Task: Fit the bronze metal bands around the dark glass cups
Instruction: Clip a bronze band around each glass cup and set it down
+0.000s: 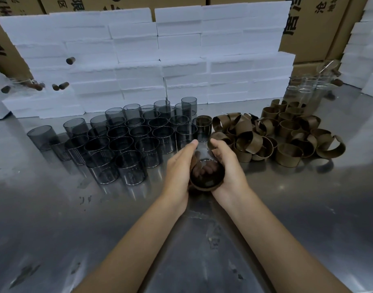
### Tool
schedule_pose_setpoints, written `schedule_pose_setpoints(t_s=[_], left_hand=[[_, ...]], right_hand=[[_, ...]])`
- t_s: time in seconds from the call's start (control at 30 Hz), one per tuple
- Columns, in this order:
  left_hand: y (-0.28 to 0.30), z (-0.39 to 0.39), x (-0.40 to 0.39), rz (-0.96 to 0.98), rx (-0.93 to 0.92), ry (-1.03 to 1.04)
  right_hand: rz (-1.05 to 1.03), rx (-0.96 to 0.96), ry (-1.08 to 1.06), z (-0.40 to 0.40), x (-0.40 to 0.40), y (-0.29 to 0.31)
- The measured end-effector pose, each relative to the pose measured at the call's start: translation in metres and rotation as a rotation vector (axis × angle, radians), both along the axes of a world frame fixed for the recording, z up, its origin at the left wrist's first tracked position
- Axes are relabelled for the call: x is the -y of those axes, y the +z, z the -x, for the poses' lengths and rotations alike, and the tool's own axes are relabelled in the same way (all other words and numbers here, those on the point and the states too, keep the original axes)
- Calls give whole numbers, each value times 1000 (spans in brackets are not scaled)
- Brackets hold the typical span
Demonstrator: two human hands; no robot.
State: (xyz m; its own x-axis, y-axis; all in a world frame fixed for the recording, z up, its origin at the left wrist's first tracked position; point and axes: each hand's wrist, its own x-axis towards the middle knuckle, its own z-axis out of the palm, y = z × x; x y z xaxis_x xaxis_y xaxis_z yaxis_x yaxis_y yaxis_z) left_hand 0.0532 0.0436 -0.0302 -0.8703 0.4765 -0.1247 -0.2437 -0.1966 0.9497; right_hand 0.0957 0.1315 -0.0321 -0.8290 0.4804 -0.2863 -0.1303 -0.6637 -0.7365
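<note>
Between my two hands I hold one dark glass cup, tilted with its open end toward me, and a bronze band wraps its near end. My left hand cups the left side of it, my right hand grips the right side. Several bare dark glass cups stand in rows on the steel table to the left. A heap of loose bronze bands lies to the right. One cup with a band on it stands at the right end of the rows.
The steel table spreads toward me. White foam blocks are stacked in a wall behind the cups, with cardboard boxes behind them. Clear glass cylinders stand at the back right. More foam rises at the far right.
</note>
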Motion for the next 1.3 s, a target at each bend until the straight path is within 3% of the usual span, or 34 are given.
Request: schedule_pose_setpoints(t_s=[0.3, 0.47, 0.67, 0.73, 0.8, 1.0, 1.1, 1.3], left_hand=[[-2, -1, -3, -97, -14, 55], [-4, 5, -1, -32, -84, 25], [-4, 9, 5, 196, -412, -151], [-7, 4, 4, 148, -323, -215], [-6, 3, 2, 39, -198, -184], [7, 16, 17, -436, 252, -189], [7, 20, 21, -514, 277, -168], [7, 23, 18, -402, 138, -92]], right_hand=[[-15, -26, -22, 3, 0, 1], [-70, -58, -65, 5, -2, -2], [-505, -84, -343, 6, -15, 2], [-653, -82, -384, 4, -19, 0], [-663, -71, -352, 2, -19, 1], [-351, -188, 28, -5, -13, 8], [-492, -161, 191, -6, -5, 7], [-767, -124, 146, -4, 3, 0]])
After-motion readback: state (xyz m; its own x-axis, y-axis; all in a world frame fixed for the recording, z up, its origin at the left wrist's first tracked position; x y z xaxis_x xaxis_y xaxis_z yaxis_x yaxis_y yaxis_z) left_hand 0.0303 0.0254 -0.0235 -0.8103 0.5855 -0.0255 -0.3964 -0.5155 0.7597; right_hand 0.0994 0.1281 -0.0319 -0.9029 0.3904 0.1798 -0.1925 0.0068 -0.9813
